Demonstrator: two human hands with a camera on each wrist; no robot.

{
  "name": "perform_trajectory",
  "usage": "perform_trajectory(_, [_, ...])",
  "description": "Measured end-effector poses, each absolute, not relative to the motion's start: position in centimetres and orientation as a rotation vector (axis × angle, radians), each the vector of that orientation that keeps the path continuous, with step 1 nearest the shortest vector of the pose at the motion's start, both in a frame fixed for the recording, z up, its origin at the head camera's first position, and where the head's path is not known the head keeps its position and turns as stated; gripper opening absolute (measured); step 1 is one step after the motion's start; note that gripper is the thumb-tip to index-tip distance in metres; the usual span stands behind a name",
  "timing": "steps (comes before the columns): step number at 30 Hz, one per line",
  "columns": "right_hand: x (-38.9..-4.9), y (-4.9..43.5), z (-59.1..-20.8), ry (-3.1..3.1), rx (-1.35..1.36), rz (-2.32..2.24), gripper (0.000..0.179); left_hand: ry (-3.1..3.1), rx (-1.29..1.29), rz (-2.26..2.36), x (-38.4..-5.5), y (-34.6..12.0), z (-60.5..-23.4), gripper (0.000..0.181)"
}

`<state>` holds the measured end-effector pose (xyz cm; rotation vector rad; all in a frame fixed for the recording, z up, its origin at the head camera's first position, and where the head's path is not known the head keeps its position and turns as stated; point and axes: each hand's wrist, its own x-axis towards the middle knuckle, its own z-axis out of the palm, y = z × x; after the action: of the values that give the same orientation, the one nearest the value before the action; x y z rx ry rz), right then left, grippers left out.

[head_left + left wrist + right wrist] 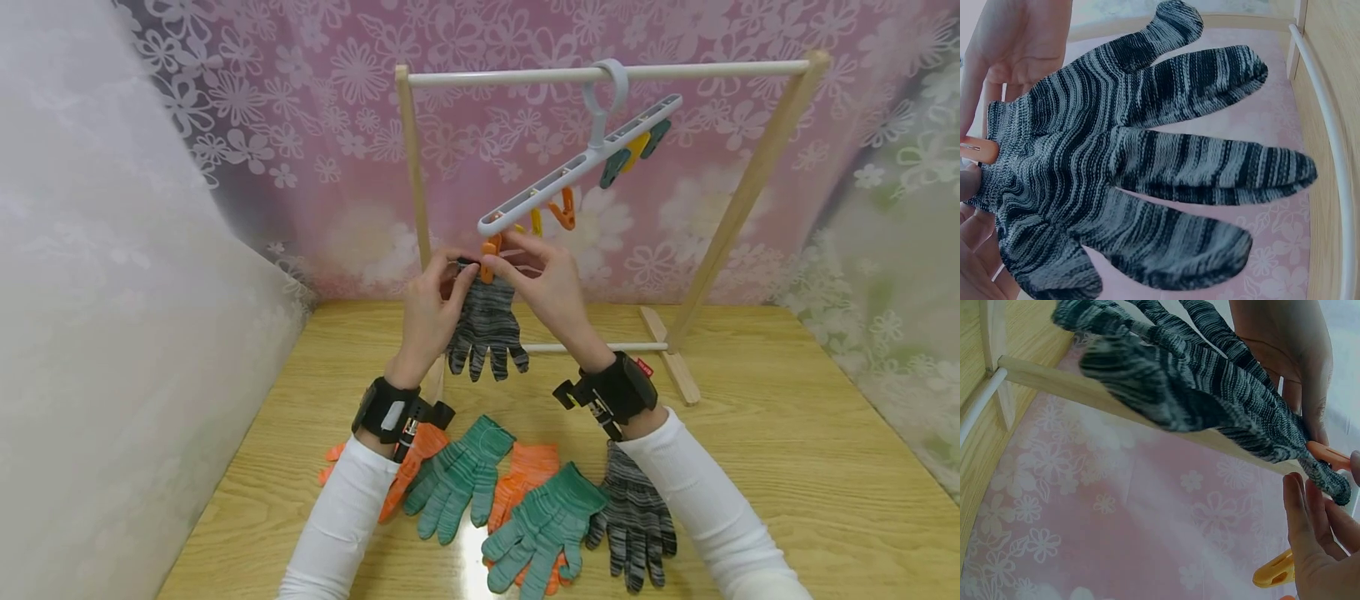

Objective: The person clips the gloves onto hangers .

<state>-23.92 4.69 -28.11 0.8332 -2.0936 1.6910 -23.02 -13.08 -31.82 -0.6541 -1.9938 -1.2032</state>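
A black-and-grey striped knit glove (487, 321) hangs fingers down from an orange clothespin (491, 258) at the near end of the light grey clip hanger (547, 193). In the left wrist view, the clothespin (979, 150) overlaps the ribbed cuff (1007, 134). My left hand (433, 308) pinches the cuff's left corner between thumb and fingers. On the other side, my right hand (551, 287) pinches the clothespin, thumb in front and fingers behind. The right wrist view shows this hand (1322, 544) beside the cuff, close to a yellow clothespin (1274, 570).
The hanger hooks over the white rod (495, 78) of a wooden stand (738, 200). Its other clips include an orange one (564, 210) and a green one (615, 167). Green gloves (461, 479), orange gloves (528, 467) and another black-and-grey glove (637, 517) lie on the table (780, 467).
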Motion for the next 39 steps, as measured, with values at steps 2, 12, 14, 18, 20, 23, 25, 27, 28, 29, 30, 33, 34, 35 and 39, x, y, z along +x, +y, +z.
perform_trajectory(2, [-23.9,5.0,-28.4,-2.104,0.813,1.657,0.043,-1.994,-0.653,-1.224,-23.0,-13.0,-31.9,0.02])
perform_trajectory(12, [-24.6,6.8,-28.7,-1.801,0.724,1.623,0.024,-1.99,-0.638,-1.235,-22.8,-12.9,-32.1,0.02])
perform_trajectory(14, [-24.8,6.9,-28.6,-1.782,0.675,1.591,0.028,-1.992,-0.638,-1.237,-22.8,-12.9,-32.1,0.02])
perform_trajectory(18, [-25.1,7.0,-28.5,-1.834,0.602,1.512,0.039,-1.989,-0.636,-1.23,-22.8,-13.0,-32.2,0.018])
perform_trajectory(20, [-25.3,7.0,-28.5,-1.888,0.59,1.476,0.045,-1.989,-0.632,-1.213,-22.8,-13.0,-32.3,0.018])
perform_trajectory(23, [-25.6,6.7,-28.7,-1.951,0.59,1.467,0.05,-1.995,-0.623,-1.193,-22.7,-13.0,-32.4,0.017])
perform_trajectory(25, [-25.8,6.4,-28.8,-1.975,0.589,1.465,0.052,-2.0,-0.618,-1.189,-22.7,-13.0,-32.5,0.017])
perform_trajectory(27, [-25.9,6.1,-28.8,-1.991,0.571,1.457,0.054,-2.002,-0.615,-1.192,-22.6,-13.0,-32.5,0.018])
perform_trajectory(28, [-26.0,5.9,-28.8,-1.995,0.561,1.46,0.054,-2.002,-0.613,-1.195,-22.6,-13.0,-32.6,0.018])
perform_trajectory(29, [-26.0,5.8,-28.7,-2.0,0.551,1.453,0.055,-2.002,-0.612,-1.195,-22.6,-13.0,-32.6,0.019])
perform_trajectory(30, [-26.1,5.6,-28.6,-2.003,0.544,1.447,0.055,-2.002,-0.611,-1.196,-22.6,-13.0,-32.6,0.019])
perform_trajectory(33, [-26.3,5.2,-28.3,-2.006,0.525,1.439,0.054,-2.003,-0.615,-1.199,-22.5,-13.1,-32.7,0.019])
perform_trajectory(34, [-26.4,5.1,-28.2,-2.001,0.52,1.44,0.053,-2.005,-0.618,-1.195,-22.5,-13.2,-32.7,0.019])
perform_trajectory(35, [-26.5,5.0,-28.2,-1.996,0.522,1.439,0.052,-2.006,-0.623,-1.193,-22.5,-13.2,-32.7,0.019])
perform_trajectory(39, [-26.7,4.9,-28.1,-1.989,0.525,1.427,0.047,-2.012,-0.642,-1.199,-22.4,-13.5,-32.9,0.017])
